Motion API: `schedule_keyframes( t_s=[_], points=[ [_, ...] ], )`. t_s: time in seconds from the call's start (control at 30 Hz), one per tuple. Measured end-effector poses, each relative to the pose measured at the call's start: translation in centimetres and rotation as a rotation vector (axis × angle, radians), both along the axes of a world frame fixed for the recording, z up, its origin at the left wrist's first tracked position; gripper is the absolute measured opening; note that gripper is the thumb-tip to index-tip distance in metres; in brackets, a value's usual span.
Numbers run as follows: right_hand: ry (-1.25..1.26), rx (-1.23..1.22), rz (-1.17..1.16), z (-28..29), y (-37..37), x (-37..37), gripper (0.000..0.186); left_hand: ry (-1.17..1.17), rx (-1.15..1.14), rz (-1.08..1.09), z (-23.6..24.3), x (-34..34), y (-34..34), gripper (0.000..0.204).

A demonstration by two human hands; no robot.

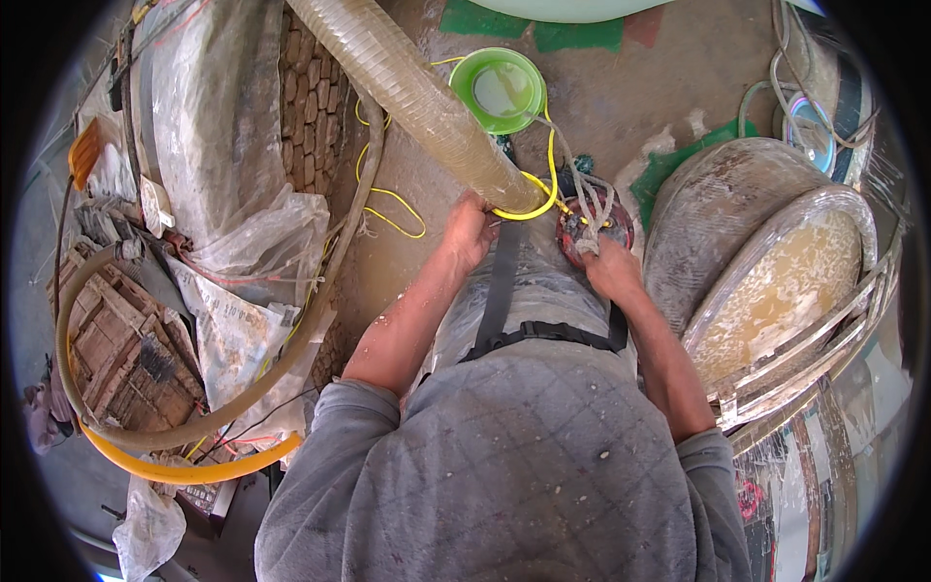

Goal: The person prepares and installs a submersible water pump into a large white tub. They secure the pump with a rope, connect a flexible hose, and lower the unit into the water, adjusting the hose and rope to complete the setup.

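A thick, ribbed, translucent hose [417,92] slants down from the top, its end coming down in front of me. My left hand [469,231] is closed at the left side of that end, its fingertips partly hidden. A thin yellow hose [553,155] loops around the ribbed hose's end and runs toward a brass-coloured fitting. To the right sits a round, dirty red device [570,236] with grey rope [593,206] bundled over its top. My right hand [613,268] is closed on the lower part of the rope, against the device.
A green bucket [535,95] with cloudy liquid stands ahead. On the right are large mud-coated rounded forms [737,204] and a blue basin [810,136]. At left lie plastic sheeting [218,107], stacked bricks [308,116], scrap wood [131,335] and a curved brown hose [194,427].
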State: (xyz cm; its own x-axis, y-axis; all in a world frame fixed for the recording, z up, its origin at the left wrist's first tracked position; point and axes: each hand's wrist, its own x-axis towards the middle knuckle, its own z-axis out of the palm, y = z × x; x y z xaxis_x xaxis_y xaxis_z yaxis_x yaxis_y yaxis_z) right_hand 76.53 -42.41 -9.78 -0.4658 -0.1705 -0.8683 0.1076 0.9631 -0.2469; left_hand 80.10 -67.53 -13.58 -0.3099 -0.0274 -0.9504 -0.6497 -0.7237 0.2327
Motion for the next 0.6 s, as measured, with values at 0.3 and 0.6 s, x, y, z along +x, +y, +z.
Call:
schedule_keyframes(
  t_s=[0.3, 0.6],
  points=[
    [0.018, -0.015, 0.083, -0.6, -0.4, 0.2, 0.039, 0.073, 0.14, 0.34, 3.8, 0.4, -3.1, 0.028],
    [-0.005, -0.025, 0.108, -0.8, -1.8, 0.0, 0.039, 0.037, 0.133, 0.142, -1.3, -0.3, -5.7, 0.028]
  ],
)
